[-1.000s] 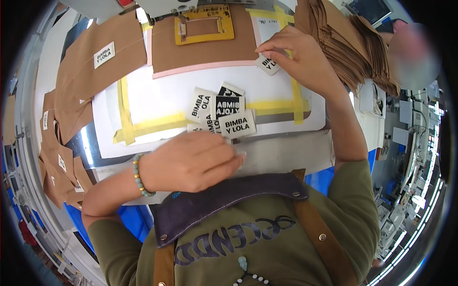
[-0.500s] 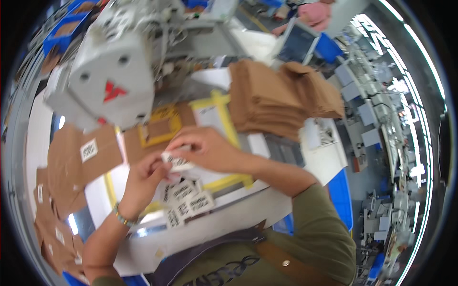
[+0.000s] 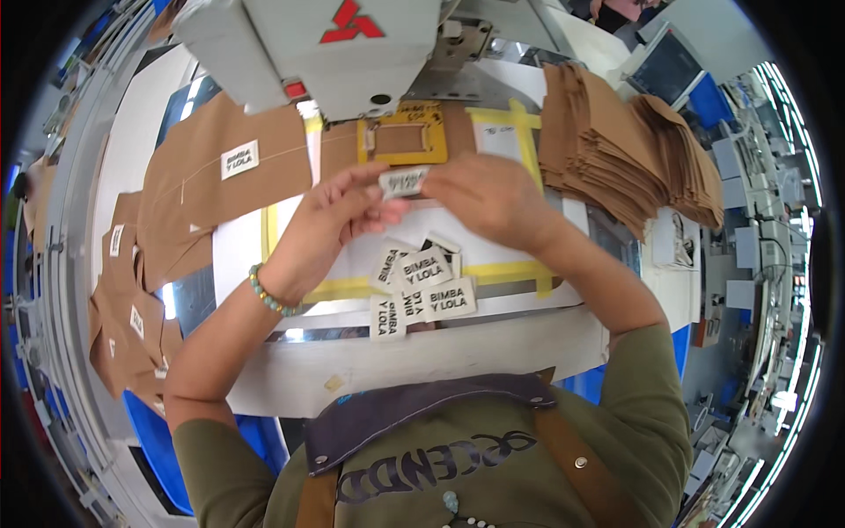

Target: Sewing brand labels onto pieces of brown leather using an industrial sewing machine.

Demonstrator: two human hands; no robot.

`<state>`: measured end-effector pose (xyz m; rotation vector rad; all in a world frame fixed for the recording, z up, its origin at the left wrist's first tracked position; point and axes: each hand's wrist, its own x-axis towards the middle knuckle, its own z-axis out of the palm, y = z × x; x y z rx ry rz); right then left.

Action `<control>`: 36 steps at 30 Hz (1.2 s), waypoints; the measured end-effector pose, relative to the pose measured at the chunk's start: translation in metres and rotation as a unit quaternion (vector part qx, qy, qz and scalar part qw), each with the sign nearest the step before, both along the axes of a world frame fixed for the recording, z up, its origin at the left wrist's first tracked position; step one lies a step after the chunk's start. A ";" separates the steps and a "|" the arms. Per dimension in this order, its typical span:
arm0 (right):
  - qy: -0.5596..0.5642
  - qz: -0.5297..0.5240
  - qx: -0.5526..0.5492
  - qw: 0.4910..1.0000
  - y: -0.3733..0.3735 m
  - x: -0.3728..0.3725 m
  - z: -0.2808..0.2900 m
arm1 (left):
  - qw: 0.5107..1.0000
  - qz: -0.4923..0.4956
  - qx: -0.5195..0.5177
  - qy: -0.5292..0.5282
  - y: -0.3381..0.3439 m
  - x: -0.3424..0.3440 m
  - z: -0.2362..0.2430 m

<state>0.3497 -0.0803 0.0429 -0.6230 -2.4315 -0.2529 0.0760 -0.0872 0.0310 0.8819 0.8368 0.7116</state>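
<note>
A small white label [image 3: 403, 182] with dark lettering is held up between my two hands. My right hand [image 3: 497, 201] pinches its right end, the fingertips partly hidden behind the knuckles. At its left end are the thumb and forefinger of my left hand [image 3: 327, 216], closed on the edge, while the other fingers curl loosely below. Just beyond the label lies a yellow frame [image 3: 431, 148] with a rectangular window, resting on a brown fabric panel [image 3: 339, 151]. Several loose labels [image 3: 449, 297] overlap in a small heap nearer to me, on the white work surface.
A white sewing machine head [image 3: 352, 75] stands over the frame. Brown panels with labels [image 3: 202, 180] lie at the left and hang over the edge. Stacked brown pieces [image 3: 607, 145] sit at the right, near a screen [image 3: 664, 69]. Yellow tape [image 3: 528, 154] borders the work area.
My view has turned, so the machine and table appear shifted. The label is still between my hands, now closer to the yellow frame and farther from the loose labels.
</note>
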 end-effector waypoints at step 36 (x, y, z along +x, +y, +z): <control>-0.028 -0.036 -0.127 0.991 0.059 -0.006 -0.057 | 0.619 -0.092 0.656 0.421 0.054 -0.021 -0.027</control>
